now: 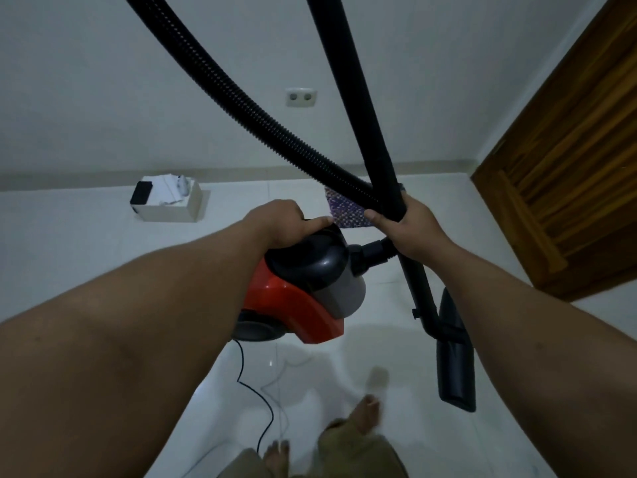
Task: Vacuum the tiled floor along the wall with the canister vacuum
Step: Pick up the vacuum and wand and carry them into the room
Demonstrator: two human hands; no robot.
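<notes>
A red and grey canister vacuum (310, 291) hangs above the white tiled floor (86, 229), lifted off it. My left hand (286, 222) grips its black top handle. My right hand (410, 229) is closed around the black wand (365, 108), which crosses the ribbed black hose (241, 98) just above my fingers. The hose arcs up out of view and plugs into the canister's front. The black floor nozzle (455, 360) hangs below my right hand, clear of the tiles. A thin black power cord (255, 391) trails from the canister down to the floor.
The white wall (138, 81) with a double socket (301, 97) runs ahead. A white box (170, 200) with small items stands by the skirting. A purple patterned mat (344, 210) lies past my hands. A wooden door (568, 167) stands at right. Bare feet (368, 412) are below.
</notes>
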